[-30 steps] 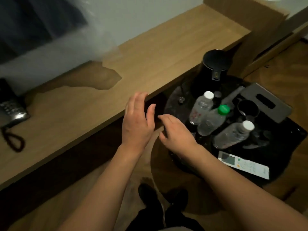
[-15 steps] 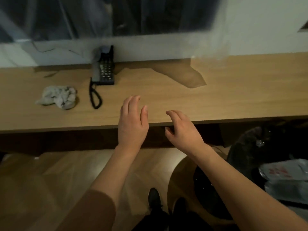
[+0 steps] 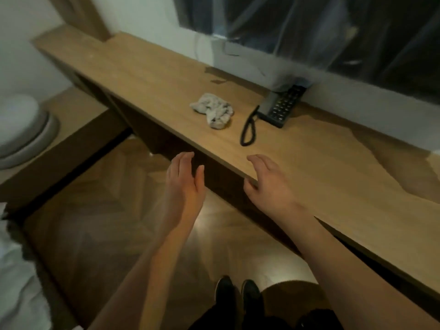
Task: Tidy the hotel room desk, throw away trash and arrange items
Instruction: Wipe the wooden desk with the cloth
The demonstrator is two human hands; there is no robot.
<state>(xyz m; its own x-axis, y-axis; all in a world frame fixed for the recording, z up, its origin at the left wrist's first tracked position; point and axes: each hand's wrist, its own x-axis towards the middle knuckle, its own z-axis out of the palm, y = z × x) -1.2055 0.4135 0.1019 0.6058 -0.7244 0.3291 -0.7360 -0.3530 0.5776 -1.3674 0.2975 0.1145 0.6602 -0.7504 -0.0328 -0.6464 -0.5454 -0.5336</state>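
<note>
the view has swung left along the wooden desk (image 3: 147, 75). a second ago it looked down at a dark tray of water bottles, a kettle and a remote; those are now out of sight. in their place, a crumpled grey-white wad (image 3: 213, 110) lies on the desk, well apart from both hands, with a black telephone (image 3: 282, 106) just beside it on the right, its coiled cord (image 3: 248, 129) trailing toward the desk edge. the left hand (image 3: 184, 184) hovers over the floor, short of the desk edge, fingers straight and together, its grip on nothing. the right hand (image 3: 269, 184) hovers at the desk edge, fingers loosely spread, also empty. the turn suggests the wad, likely trash, is the next thing to pick up and throw away. no bin is visible here.
</note>
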